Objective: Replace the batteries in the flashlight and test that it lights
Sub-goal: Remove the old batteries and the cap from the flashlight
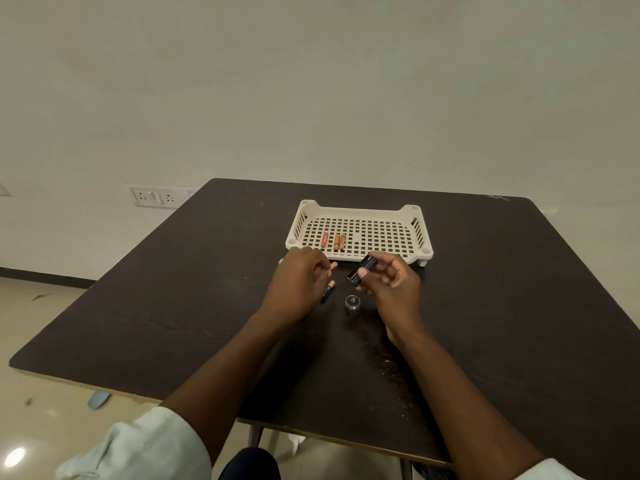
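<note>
Dark desk [485,306]: white perforated tray [360,216] at far middle, three batteries [334,241] inside. Mid-swap, loading step judged. Right hand [391,289] gripping black flashlight body [362,270] above desk; left hand [298,282] pinching battery [333,266], orange tip showing. Spare battery [329,289] and end cap [352,302] lying between hands. Next: align polarity, slide in. Markings, barrel opening unreadable.

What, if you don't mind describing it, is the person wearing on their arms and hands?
Both hands, the left hand and the right hand, are bare, with no gloves, and no rings or watch can be made out. The forearms are uncovered too. A pale, whitish left sleeve is pushed up to about the elbow, and a matching right sleeve shows at the frame's bottom edge.
</note>
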